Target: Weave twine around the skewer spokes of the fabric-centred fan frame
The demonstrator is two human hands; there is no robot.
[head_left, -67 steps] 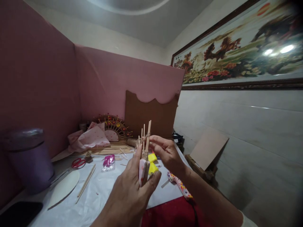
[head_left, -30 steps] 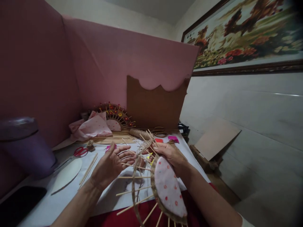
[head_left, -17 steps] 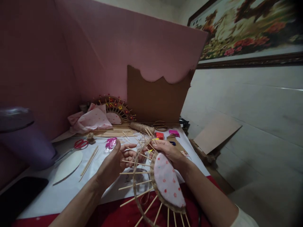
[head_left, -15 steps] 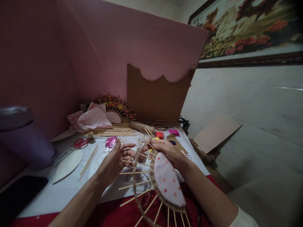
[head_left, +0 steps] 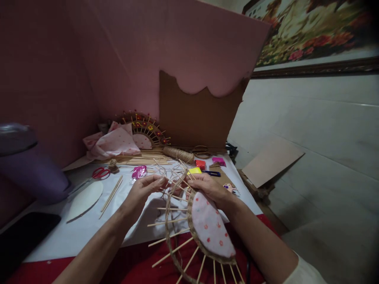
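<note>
Pink board walls off the far and left sides, with a brown cardboard panel, scalloped along its top, propped in front. The table wears a crinkled white cover, and a red cloth runs along the near edge. Both hands are at centre on the fan piece: a half-round pad of soft pink dotted fabric rimmed in rough twine, thin bamboo spokes fanning through a twine hoop. It hangs over the near edge, its lower spokes cut off by the frame. The right hand is clamped over the pad's far end, fingers curled round the rim. The left hand has its fingertips gathered at the far spoke tips, right where the loose twine tangles; whether they nip twine, stick or nothing, I cannot tell. Open white cover lies to the left of the hands as far as an oval card and loose skewers. Beyond those sit red-handled scissors and a shiny pink packet. Far side is crowded: a skewer bundle, a fat twine spool, a beaded finished fan half hidden by crumpled pink fabric, and small yellow, red and magenta packs. A purple container blurs at the left edge, with a dark flat slab nearer. Off the table's right edge a cardboard sheet leans on the tiled wall.
</note>
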